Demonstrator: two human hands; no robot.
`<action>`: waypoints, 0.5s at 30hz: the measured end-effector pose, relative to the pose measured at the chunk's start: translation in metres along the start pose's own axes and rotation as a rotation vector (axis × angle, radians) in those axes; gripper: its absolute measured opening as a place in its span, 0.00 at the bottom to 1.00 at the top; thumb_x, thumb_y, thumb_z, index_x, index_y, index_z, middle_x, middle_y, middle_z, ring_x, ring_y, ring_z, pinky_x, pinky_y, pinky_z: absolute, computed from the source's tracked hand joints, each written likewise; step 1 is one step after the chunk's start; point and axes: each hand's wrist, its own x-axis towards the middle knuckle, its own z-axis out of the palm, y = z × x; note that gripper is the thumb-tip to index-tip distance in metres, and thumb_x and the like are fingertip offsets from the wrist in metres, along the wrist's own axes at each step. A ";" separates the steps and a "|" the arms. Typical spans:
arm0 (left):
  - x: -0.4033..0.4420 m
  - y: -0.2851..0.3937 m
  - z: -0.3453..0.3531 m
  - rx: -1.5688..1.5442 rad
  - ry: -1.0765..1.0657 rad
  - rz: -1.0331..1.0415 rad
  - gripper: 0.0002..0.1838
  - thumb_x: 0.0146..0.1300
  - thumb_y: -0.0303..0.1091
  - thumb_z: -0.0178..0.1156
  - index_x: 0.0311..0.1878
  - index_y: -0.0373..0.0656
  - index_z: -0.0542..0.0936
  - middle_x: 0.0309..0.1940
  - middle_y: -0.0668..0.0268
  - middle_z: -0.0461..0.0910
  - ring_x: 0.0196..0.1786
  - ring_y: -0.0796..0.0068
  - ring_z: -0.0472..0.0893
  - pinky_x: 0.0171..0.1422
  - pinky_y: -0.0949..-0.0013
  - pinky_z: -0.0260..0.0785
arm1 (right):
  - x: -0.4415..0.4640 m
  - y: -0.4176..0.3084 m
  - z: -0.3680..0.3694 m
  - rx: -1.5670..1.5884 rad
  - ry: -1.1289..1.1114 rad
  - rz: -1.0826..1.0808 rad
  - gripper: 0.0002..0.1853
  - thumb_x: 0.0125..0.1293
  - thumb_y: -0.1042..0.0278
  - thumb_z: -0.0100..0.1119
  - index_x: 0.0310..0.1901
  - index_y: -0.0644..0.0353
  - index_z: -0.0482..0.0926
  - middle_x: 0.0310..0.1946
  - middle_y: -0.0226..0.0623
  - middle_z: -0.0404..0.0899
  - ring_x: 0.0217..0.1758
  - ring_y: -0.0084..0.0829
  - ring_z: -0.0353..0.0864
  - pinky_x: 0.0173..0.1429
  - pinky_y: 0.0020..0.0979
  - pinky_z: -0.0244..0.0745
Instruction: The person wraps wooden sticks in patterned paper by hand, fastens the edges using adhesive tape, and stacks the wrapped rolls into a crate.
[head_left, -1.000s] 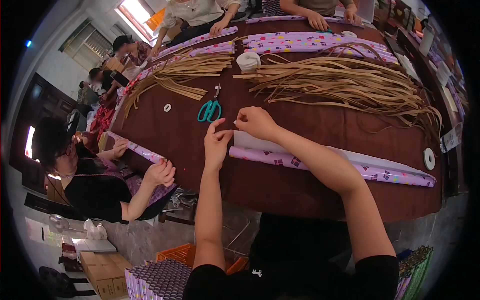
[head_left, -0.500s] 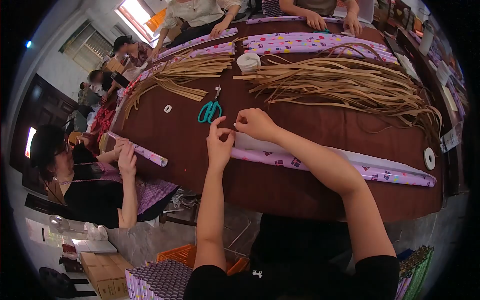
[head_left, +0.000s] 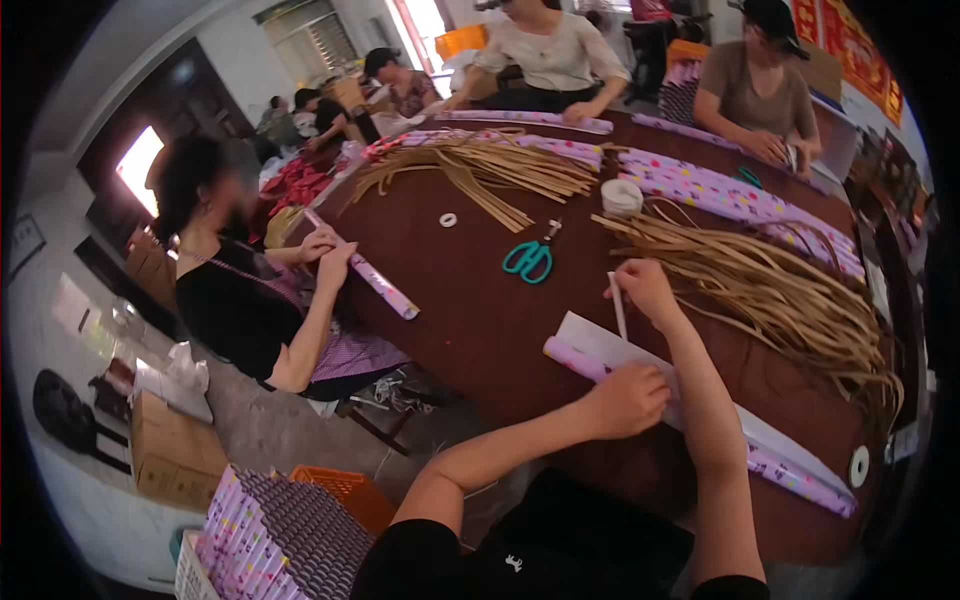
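A long roll of lilac printed wrapping paper [head_left: 790, 478] lies slantwise across the table in front of me, its white underside [head_left: 590, 338] showing along a loose edge. My right hand [head_left: 645, 290] is closed above that edge, pinching a thin white strip [head_left: 618, 308] that hangs down towards the paper. Lower down, my left hand [head_left: 630, 400] lies over the roll with its fingers curled; whatever they hold is hidden. Scissors with teal handles [head_left: 528, 262] rest on the brown cloth beyond the roll.
Bundles of flat brown strips [head_left: 770, 290] spread at the right and the back [head_left: 480, 170]. A white tape roll [head_left: 622, 197] stands between them; another white roll [head_left: 859, 466] lies at right. A co-worker [head_left: 240, 280] at left handles a lilac tube [head_left: 385, 288]. Others sit across the brown table [head_left: 460, 330].
My view has swung left. My hands, together near the paper's end before, are now apart: the left has moved onto the roll, and the right holds up a white strip.
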 end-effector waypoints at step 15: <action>0.004 0.007 0.027 -0.023 -0.271 -0.012 0.21 0.53 0.43 0.67 0.44 0.37 0.78 0.44 0.57 0.72 0.50 0.57 0.71 0.56 0.58 0.66 | -0.007 -0.036 -0.091 0.157 0.298 0.016 0.11 0.71 0.64 0.52 0.33 0.60 0.76 0.25 0.34 0.83 0.18 0.17 0.66 0.22 0.21 0.59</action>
